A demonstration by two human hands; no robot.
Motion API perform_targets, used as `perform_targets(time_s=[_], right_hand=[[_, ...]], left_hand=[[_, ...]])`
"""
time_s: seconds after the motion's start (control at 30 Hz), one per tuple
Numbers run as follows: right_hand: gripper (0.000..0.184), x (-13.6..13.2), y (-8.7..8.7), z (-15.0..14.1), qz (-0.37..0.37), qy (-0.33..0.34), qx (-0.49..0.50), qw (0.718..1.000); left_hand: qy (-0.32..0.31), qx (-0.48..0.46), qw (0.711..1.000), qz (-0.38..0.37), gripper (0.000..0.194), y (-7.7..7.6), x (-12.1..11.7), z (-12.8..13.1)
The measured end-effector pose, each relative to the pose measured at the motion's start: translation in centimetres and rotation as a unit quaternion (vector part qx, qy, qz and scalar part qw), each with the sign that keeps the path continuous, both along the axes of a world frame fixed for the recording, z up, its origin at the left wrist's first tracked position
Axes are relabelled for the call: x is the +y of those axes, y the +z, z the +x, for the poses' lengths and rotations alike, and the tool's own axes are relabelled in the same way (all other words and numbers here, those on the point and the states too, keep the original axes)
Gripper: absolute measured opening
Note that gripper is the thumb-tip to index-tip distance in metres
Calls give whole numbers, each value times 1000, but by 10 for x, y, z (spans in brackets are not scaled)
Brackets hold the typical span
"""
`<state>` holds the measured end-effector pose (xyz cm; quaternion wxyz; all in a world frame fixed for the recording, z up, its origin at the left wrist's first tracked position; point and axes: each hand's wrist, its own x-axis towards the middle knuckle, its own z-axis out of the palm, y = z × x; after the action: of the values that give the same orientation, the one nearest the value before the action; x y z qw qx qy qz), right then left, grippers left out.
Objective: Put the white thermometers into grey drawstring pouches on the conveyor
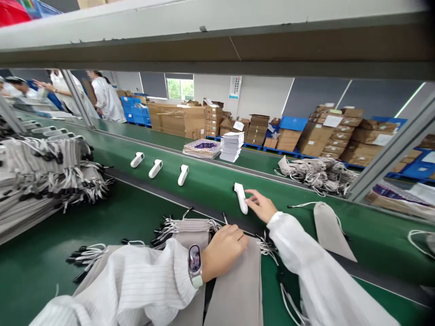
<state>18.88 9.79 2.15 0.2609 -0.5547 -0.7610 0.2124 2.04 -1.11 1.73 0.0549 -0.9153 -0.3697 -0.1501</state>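
i wear a ribbed white left sleeve [146,267] at seven o'clock and a pale green watch strap [197,281]; plain grey pouches [238,285] with white, black-tipped cords [175,224] at six; green belt [210,194] from nine to four; white devices [184,175]; blue crates [136,111] at ten.

Left hand [226,250] rests on pouches [238,287] — right hand [261,206] at white device [241,199].

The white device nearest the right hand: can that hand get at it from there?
Probably yes: the right hand is close beside the white device, with nothing visible in the way.
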Motion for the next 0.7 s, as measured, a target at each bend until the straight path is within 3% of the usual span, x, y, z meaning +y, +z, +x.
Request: perform_targets(time_s=[0.13,0.3,0.43,0.57,0.63,0.7], right_hand=[[45,15,-19,-12,5,-42,-108,993],[41,23,-30,-10,-22,-88,-57,994],[48,27,-32,5,-60,-131,72,987],[60,24,-21,14,-100,-115,242,958],[76,17,-6,14,-116,-71,362,922],[98,6,15,10,-127,-9,486,864]], left_hand=[[38,-16,999,15,10,-2,1,0],[31,-8,999,11,8,1,0,-1],[12,-7,1000,-6,16,3,-2,0],[-20,-11,998,-56,15,13,6,-6],[-42,-9,995,-93,14,22,13,-13],[-49,-11,991,-125,18,32,19,-19]])
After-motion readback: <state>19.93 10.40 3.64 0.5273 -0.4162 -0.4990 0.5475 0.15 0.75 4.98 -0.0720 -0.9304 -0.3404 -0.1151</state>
